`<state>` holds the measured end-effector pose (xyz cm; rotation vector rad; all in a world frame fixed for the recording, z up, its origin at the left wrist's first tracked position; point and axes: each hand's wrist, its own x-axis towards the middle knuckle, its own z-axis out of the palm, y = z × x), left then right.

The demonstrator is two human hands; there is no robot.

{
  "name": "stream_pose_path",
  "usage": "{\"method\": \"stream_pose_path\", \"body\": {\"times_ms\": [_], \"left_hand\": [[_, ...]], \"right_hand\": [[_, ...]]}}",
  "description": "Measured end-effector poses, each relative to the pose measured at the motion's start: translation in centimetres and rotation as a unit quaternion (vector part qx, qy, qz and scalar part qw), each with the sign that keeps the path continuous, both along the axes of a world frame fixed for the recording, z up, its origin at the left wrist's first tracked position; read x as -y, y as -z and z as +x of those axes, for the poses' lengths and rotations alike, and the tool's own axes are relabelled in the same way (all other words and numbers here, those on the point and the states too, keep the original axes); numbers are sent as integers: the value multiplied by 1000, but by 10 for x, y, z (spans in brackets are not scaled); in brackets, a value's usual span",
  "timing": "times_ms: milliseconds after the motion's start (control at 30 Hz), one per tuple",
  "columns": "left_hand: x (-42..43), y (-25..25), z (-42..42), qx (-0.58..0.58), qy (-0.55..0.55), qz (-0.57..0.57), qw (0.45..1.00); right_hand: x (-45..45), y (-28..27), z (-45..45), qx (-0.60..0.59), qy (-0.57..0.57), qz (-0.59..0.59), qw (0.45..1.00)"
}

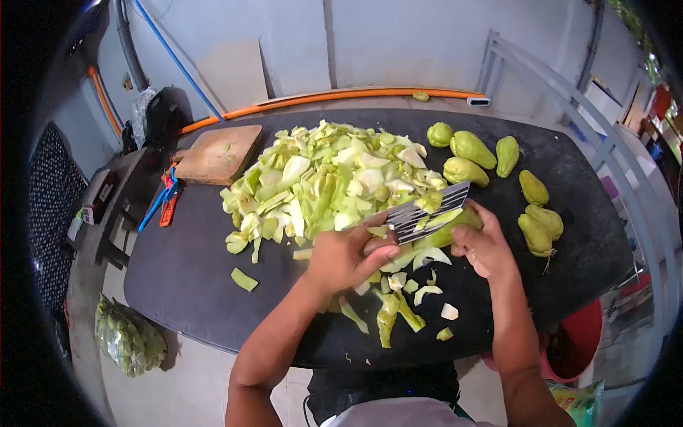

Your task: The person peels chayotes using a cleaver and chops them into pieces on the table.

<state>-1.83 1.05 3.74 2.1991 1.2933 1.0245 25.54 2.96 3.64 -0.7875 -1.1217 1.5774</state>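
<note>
My left hand (345, 256) is wrapped round the handle of a wide-bladed knife (407, 226). Its striped, shiny blade slants up to the right, with bits of green peel stuck on it. Fingers of my right hand (487, 242) grip a green chayote (447, 233), partly hidden by the blade, which lies against or just above it. Behind both hands rises a large heap of cut chayote pieces and peel (334, 178). Loose peelings (388, 317) lie on the dark table below the chayote.
Several whole chayotes (471, 149) lie at the table's (192, 285) right side. A wooden chopping board (220, 153) and an orange-handled tool (169, 206) are at the left. On the floor are a plastic bag of chayotes (128, 338) and a red bucket (587, 334). A metal railing (605, 146) runs along the right.
</note>
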Motion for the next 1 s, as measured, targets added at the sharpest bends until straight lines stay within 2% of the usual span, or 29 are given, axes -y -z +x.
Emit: {"method": "stream_pose_path", "body": {"times_ms": [67, 167, 200, 233, 267, 333, 433, 467, 567, 633, 700, 800, 867, 1000], "left_hand": [[0, 11, 2, 1, 17, 50, 999], [0, 15, 14, 2, 46, 153, 987], [4, 16, 19, -19, 42, 155, 987], [7, 18, 22, -41, 37, 156, 986], [7, 22, 24, -71, 41, 236, 968], [8, 23, 29, -95, 34, 285, 953], [14, 15, 32, -148, 28, 295, 943], [14, 15, 33, -150, 31, 302, 941], [16, 14, 38, -148, 54, 316, 936], [17, 14, 42, -145, 67, 322, 933], [17, 15, 44, -143, 72, 326, 932], [18, 15, 44, -158, 62, 319, 932], [15, 14, 41, -154, 55, 319, 934], [9, 10, 34, -116, 65, 306, 943]], "right_hand": [[-2, 8, -5, -86, 91, 17, 992], [-7, 8, -14, -286, 48, -124, 949], [-17, 20, -19, -269, 67, -133, 951], [-16, 24, -18, -296, 24, -152, 943], [-15, 29, -16, -308, -17, -140, 941], [-15, 34, -15, -357, -86, -131, 921], [-9, 30, -20, -412, -56, -218, 883], [-9, 32, -19, -424, -61, -194, 882], [-12, 37, -15, -369, -35, -198, 907], [1, 35, -24, -290, 14, -135, 947], [0, 42, -31, -336, -11, -176, 925], [10, 24, -36, -468, -98, -203, 855], [-2, 43, -33, -475, -168, -187, 843], [-3, 47, -29, -374, -88, -199, 901]]}}
